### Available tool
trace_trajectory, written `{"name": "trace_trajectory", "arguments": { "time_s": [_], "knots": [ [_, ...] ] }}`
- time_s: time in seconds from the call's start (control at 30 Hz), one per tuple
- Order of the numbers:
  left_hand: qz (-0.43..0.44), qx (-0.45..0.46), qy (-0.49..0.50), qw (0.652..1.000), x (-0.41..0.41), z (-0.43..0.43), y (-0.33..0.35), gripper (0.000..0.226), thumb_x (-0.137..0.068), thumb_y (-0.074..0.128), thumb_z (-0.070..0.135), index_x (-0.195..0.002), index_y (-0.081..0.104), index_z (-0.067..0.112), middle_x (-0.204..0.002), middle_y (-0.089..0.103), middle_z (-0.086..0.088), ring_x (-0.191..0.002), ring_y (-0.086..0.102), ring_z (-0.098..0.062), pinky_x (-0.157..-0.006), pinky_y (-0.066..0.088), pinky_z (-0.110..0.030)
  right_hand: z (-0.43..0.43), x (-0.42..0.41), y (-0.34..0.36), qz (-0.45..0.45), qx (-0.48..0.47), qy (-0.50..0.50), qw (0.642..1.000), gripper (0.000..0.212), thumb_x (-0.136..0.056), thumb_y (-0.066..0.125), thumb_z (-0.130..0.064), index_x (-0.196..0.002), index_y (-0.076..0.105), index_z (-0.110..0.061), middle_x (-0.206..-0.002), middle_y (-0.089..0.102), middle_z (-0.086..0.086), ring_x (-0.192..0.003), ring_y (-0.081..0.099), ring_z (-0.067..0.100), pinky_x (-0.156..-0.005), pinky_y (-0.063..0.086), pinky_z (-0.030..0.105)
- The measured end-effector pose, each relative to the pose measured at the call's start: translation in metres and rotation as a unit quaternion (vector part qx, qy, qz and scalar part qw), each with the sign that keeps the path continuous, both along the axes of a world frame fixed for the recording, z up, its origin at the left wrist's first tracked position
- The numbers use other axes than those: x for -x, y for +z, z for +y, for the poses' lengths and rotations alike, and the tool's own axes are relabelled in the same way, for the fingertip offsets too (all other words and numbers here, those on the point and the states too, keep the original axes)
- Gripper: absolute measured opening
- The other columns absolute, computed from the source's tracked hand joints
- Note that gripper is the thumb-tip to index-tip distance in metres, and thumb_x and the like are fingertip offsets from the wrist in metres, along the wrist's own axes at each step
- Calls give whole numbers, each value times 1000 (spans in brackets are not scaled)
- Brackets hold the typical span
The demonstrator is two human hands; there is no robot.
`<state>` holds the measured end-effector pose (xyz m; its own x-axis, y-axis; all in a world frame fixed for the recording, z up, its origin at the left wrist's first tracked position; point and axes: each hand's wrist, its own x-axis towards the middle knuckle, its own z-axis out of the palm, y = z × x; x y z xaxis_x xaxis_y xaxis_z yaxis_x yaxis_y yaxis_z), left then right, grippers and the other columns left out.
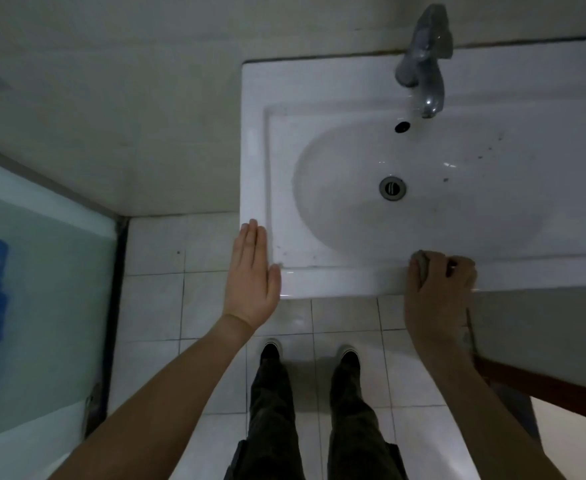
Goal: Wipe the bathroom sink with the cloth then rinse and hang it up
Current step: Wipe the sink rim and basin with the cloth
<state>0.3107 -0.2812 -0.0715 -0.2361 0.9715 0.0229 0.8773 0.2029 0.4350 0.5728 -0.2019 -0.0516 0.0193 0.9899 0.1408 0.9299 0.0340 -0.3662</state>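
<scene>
The right hand [438,289] is curled knuckles-up over the front rim of the sink [336,282], fingers clenched around a small grey cloth [423,263] that shows only at the fingertips, pressed onto the rim. Its forearm rises steeply from below. To the left of that grip, the left hand [251,271] is flat and empty, fingers straight and together, its thumb edge against the sink's front corner. The drain [392,188] and tap [423,64] lie beyond the grip.
</scene>
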Motion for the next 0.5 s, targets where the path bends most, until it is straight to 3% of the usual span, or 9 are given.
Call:
{"name": "trace_trajectory", "arguments": {
  "time_s": [0.1, 0.2, 0.33, 0.4, 0.5],
  "knots": [
    [-13, -6, -5, 1000, -1, -1, -3, 62, -98, 27, 28, -150, 14, -4, -160, 9, -18, -150, 3, -28, -123, 2, -36, -30, 74, 5, 3, 22, 42, 999, 25, -92, 51, -27, -110, 60, -12, -113, 49, 17, -100, 45, 34, -81, 46, 47],
    [-24, -16, -9, 1000, 0, -2, -4, 61, -99, 28, 27, -150, 14, -3, -160, 8, -17, -150, -1, -26, -123, 1, -36, -52, 129, 12, 30, -10, 106, 994, 21, -87, 58, -23, -100, 59, -7, -98, 54, 18, -85, 52, 33, -70, 51, 42],
    [-22, -6, -16, 1000, 0, -2, -2, 61, -98, 30, 25, -150, 12, -4, -160, 9, -18, -149, 0, -26, -122, -2, -34, -46, 115, 11, 17, -37, 208, 977, 21, -88, 61, -24, -101, 60, -8, -95, 53, 17, -79, 51, 28, -66, 49, 34],
    [-17, 5, -17, 1000, 2, -2, -1, 62, -98, 29, 25, -150, 12, -4, -160, 9, -18, -150, 1, -27, -123, 0, -35, -35, 84, 10, 8, -32, 180, 983, 18, -89, 63, -19, -102, 62, -7, -97, 51, 18, -79, 50, 30, -66, 49, 37],
    [-14, 14, -15, 1000, 1, -3, 1, 63, -98, 28, 25, -150, 9, -4, -161, 6, -18, -150, -1, -26, -123, 1, -37, -12, 20, 9, 3, -24, 33, 999, 20, -94, 59, -19, -104, 62, -2, -105, 48, 24, -86, 49, 33, -75, 48, 40]
  ]
}}
